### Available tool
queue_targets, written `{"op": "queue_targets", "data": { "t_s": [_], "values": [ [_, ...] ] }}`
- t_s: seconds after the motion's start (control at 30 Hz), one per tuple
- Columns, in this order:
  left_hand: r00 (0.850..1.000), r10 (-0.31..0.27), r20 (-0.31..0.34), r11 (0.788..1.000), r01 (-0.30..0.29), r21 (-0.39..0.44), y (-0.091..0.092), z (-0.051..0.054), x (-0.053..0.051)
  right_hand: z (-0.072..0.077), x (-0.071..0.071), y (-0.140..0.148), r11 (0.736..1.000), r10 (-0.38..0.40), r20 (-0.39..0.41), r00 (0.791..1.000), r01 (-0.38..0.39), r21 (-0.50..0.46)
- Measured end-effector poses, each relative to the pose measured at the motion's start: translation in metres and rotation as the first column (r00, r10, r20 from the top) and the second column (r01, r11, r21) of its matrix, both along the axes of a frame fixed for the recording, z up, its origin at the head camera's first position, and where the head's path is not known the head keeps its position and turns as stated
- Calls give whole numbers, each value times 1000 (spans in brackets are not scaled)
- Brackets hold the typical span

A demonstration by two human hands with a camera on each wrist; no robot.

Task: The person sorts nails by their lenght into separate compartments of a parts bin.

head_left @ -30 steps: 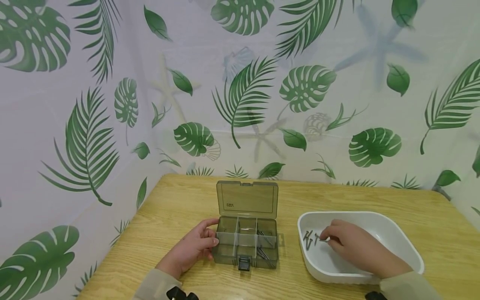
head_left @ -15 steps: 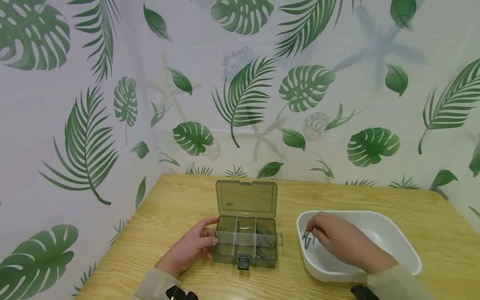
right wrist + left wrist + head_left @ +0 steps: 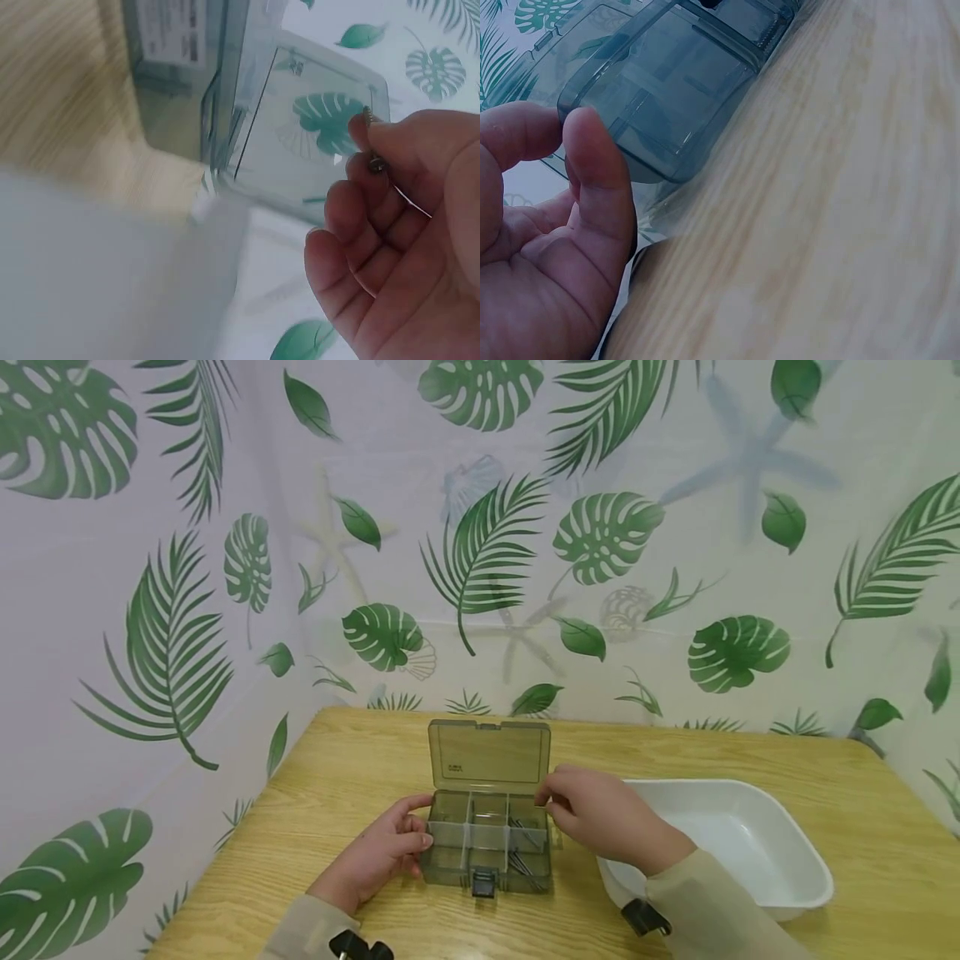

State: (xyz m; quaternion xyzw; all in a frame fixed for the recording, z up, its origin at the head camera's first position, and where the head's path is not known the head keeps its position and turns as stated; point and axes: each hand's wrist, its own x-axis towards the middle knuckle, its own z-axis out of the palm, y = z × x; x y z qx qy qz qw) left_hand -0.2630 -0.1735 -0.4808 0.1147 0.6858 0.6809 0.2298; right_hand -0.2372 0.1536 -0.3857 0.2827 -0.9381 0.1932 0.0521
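Observation:
A smoky clear compartment box [image 3: 447, 877] stands on the wooden table with its lid [image 3: 490, 756] raised at the back. My left hand [image 3: 377, 858] holds its left side; thumb and index finger pinch the wall in the left wrist view. Several screws [image 3: 527, 870] lie in the right-hand compartments. Over the box's back right corner is my right hand [image 3: 617, 818]. Thumb and index finger pinch a small screw [image 3: 376, 163], clear in the right wrist view but hidden in the head view.
A white tray [image 3: 813, 881] sits right of the box, its left part hidden by my right hand and forearm. The box's dark latch [image 3: 483, 883] hangs at the front. Leaf-patterned sheeting [image 3: 637, 677] rises behind and left of the table [image 3: 360, 739].
My right hand has lifted a screw from the tray and moved left to the box's back right corner. The left hand stays on the box.

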Motion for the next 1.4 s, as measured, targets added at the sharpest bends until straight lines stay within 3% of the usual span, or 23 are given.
{"op": "queue_targets", "data": {
  "t_s": [0.3, 0.6, 0.87, 1.4],
  "values": [
    [1000, -3, 6, 1000, 3, 4, -1, -2, 0, -6, -15, -42, 1000, 10, 7, 1000, -10, 17],
    [1000, 0, 7, 1000, 0, 4, 0, -4, 1, -14, -18, -54, 999, -37, 124, 992, 35, 14],
    [1000, 7, -2, 1000, -7, -4, 0, -2, 1, -4, -8, -36, 999, -49, 87, 995, 50, -14],
    [1000, 5, -5, 1000, -5, 5, -1, -1, -1, -2, 7, 40, 991, -131, 84, 988, 132, -8]
  ]
}}
